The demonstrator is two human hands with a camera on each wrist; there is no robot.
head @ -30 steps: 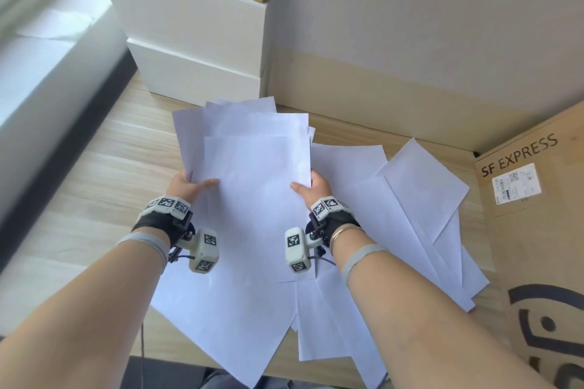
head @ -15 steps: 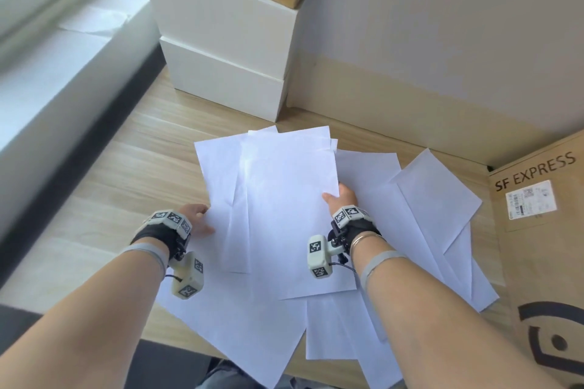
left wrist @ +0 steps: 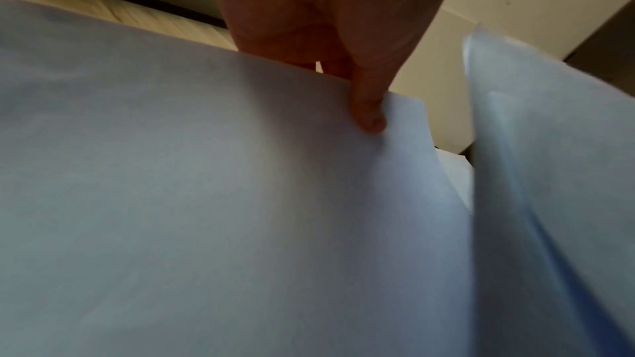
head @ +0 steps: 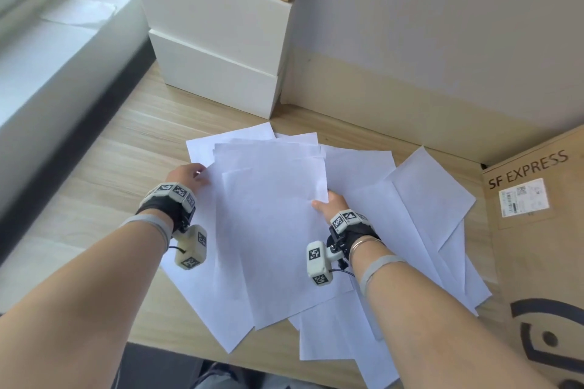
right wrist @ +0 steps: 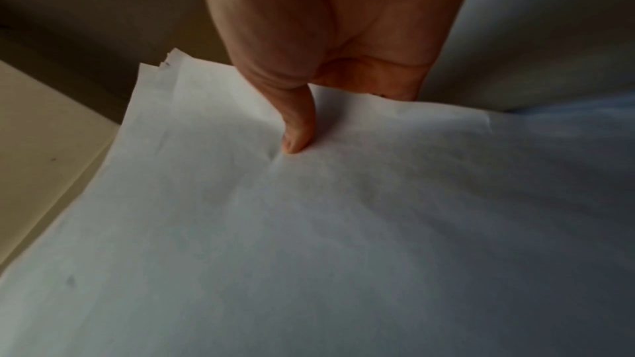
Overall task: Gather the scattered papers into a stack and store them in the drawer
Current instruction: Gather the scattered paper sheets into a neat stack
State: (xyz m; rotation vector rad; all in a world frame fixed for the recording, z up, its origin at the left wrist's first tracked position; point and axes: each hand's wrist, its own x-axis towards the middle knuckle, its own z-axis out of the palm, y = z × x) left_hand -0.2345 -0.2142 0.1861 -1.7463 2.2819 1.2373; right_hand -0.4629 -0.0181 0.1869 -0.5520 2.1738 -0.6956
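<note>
"SF EXPRESS" on cardboard box (head: 537, 262)

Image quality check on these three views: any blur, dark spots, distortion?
Head view: bright, sharp, SF Express box label legible, wide-angle bend at the edges. Left wrist view: dim, soft, paper fills the frame, raised sheet at right smeared. Right wrist view: dim, soft, darker toward lower right; thumb is discernible on the sheets.

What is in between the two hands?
Between the left hand and the right hand lies the bunch of white papers they grip by its side edges. The head view shows this.
</note>
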